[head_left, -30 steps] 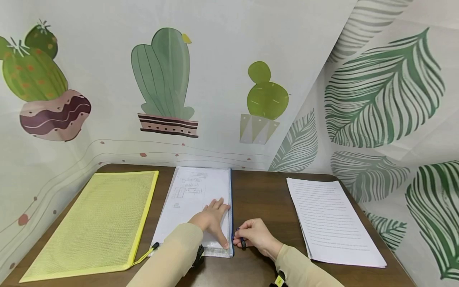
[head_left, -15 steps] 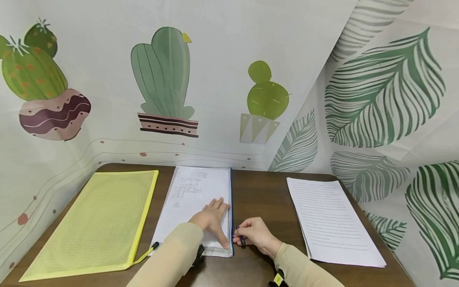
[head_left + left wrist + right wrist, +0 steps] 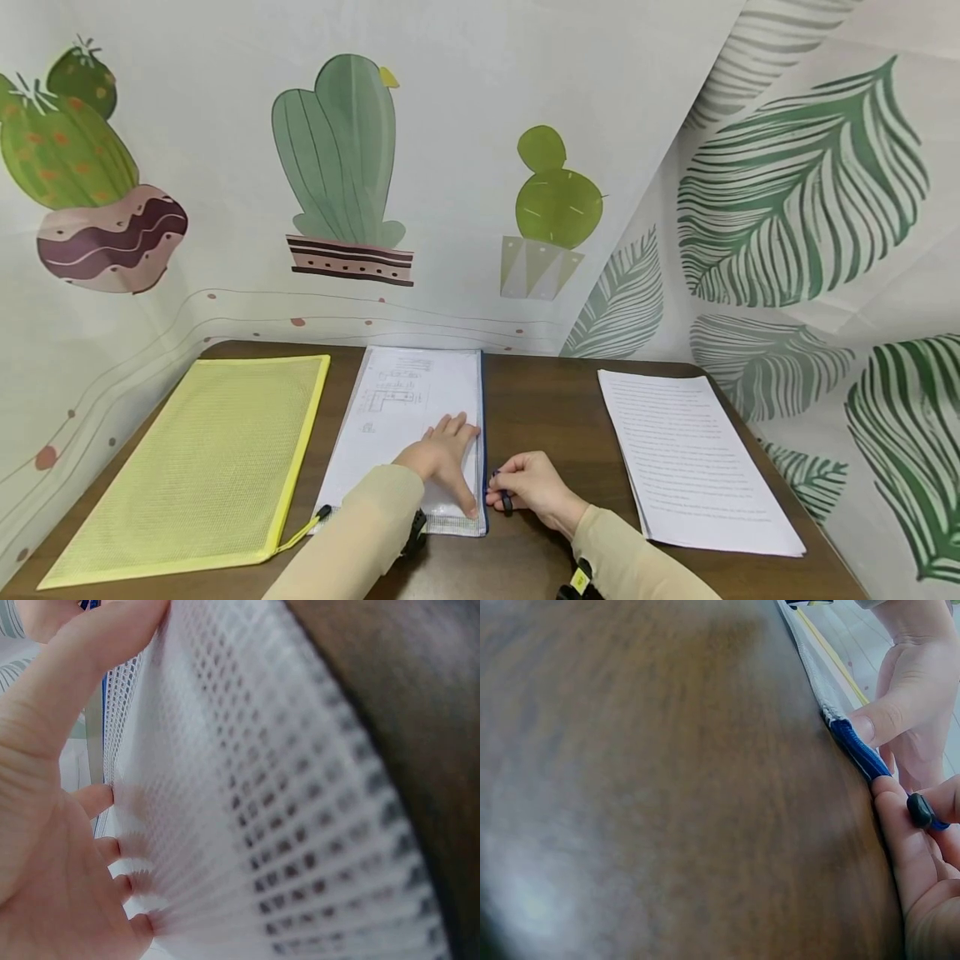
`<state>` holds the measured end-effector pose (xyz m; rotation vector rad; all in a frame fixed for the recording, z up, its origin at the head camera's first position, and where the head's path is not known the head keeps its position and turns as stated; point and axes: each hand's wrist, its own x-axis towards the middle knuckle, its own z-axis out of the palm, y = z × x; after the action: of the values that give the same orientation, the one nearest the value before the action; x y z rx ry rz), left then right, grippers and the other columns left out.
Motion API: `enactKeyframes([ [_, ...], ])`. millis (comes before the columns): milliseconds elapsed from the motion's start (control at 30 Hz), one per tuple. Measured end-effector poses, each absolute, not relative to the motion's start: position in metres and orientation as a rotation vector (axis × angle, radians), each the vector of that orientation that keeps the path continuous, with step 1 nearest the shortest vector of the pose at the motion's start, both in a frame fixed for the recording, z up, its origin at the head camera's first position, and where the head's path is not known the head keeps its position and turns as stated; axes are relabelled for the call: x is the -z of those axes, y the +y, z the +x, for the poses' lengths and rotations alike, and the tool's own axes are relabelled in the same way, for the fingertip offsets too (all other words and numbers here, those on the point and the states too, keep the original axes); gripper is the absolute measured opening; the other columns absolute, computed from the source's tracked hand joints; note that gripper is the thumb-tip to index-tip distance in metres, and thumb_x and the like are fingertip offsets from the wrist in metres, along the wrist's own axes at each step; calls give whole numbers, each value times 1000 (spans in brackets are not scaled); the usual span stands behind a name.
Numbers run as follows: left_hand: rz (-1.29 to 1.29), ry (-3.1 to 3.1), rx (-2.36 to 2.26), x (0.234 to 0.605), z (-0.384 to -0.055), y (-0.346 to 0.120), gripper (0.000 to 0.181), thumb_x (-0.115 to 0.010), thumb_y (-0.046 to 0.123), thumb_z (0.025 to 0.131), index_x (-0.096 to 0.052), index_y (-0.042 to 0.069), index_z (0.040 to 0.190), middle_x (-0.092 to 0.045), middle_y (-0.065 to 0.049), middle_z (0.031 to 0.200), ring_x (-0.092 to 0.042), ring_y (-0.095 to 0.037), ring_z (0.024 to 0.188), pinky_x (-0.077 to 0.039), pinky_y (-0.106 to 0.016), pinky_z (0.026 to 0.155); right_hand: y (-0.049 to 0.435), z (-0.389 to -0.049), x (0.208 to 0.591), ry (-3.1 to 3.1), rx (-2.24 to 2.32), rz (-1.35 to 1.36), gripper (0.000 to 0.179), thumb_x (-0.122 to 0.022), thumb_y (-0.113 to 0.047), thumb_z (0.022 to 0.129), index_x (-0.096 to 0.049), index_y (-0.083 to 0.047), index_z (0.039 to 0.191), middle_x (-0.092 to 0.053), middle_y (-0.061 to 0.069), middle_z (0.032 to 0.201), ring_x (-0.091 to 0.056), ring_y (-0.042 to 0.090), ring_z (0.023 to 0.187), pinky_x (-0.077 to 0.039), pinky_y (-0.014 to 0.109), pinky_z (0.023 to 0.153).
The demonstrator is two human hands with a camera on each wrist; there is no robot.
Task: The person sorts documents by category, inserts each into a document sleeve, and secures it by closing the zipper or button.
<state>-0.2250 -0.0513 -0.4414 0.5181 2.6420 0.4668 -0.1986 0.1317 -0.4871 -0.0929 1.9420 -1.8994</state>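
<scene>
A white mesh zipper pouch (image 3: 352, 479) lies flat on the brown table, with drawing-printed paper showing through it. Its blue zipper (image 3: 860, 755) runs along the right edge. My left hand (image 3: 444, 462) rests on the pouch's lower right part, fingers spread and thumb near the bottom corner. Just right of that edge, my right hand (image 3: 536, 487) pinches the zipper's blue pull cord, whose black end (image 3: 919, 811) shows between the fingers. The slider itself is hidden. In the left wrist view, the pouch's mesh border (image 3: 277, 825) lies beside the left hand's fingertips.
A yellow mesh pouch (image 3: 198, 467) lies at the left, its yellow cord (image 3: 300, 535) reaching the white pouch's lower left corner. At the right lies a stack of printed paper (image 3: 697, 467). A patterned wall covering (image 3: 457, 167) stands behind the table.
</scene>
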Motion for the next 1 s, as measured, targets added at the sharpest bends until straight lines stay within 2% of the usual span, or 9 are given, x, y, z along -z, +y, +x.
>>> enactKeyframes([
  [533, 520, 2646, -451, 442, -225, -51, 122, -90, 49, 45, -30, 16, 146, -13, -13, 158, -10, -34, 146, -14, -51, 117, 131, -205, 488, 1959, 1904, -90, 9, -61, 3, 80, -59, 10, 85, -67, 7, 69, -67, 13, 61, -57, 28, 60],
  [1000, 513, 2632, -445, 440, -224, -51, 123, -90, 49, 46, -27, 16, 147, -11, -13, 159, -8, -34, 146, -13, -51, 117, 130, -207, 484, 1961, 1918, -100, 9, -61, 3, 79, -58, 10, 85, -66, 7, 69, -67, 14, 62, -57, 27, 59],
])
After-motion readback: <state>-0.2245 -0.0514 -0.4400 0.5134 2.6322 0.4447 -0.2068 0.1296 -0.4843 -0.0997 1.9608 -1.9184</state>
